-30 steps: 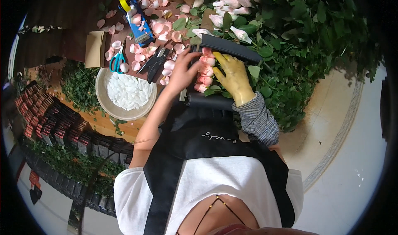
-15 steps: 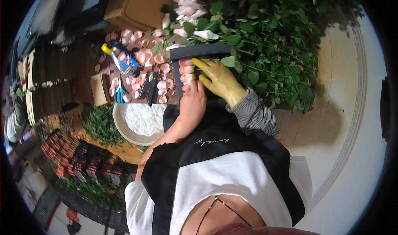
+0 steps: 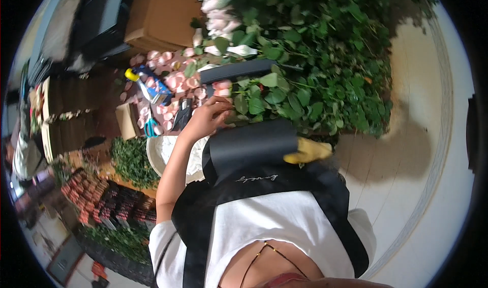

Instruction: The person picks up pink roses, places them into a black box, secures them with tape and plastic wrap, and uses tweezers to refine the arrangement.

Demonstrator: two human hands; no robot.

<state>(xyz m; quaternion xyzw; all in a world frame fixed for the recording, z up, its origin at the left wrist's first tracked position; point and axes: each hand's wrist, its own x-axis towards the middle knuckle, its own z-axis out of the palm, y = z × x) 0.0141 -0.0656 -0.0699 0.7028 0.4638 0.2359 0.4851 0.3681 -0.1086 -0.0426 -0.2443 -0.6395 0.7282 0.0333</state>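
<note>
Left hand (image 3: 207, 118) is resting half-curled beside pink roses (image 3: 221, 88) lying left of leaves (image 3: 274, 92), gloved right hand (image 3: 311, 150) is touching near black sheet's (image 3: 249, 148) right edge, both fingers' grips unclear, blooms probably being light, soft, bruisable, best held stem-side.

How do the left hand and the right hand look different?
The left hand is bare, but the right hand wears a yellow glove. The left hand is close to the pink roses, while the right hand is at the right edge of the black sheet. Both are in front of the person's body.
</note>
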